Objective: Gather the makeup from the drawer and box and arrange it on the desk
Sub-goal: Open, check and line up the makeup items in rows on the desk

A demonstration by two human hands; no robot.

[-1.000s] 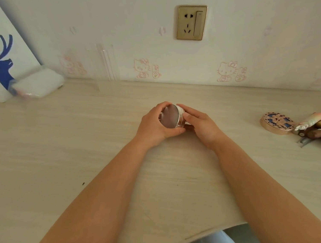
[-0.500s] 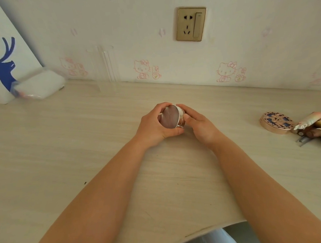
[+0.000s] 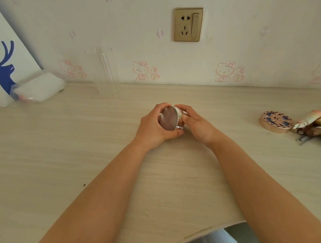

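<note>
Round compact held on edge at mid surface, flat metallic face tilted toward the camera, silver rim at its right side. Left hand wraps it: fingers curled over the top edge, thumb under the lower edge. Right hand pinches the right rim, fingers curled over the top of the white half behind the face, thumb pressed on the silver rim. Both hands are closed on it; cannot tell if its bottom touches the surface.

Well apart to the right: patterned round case lying flat, just beside a pile of tubes at the frame edge. Clear cup stands at the wall behind. Plastic packet far left, against a deer-print box. Socket on the wall above.
</note>
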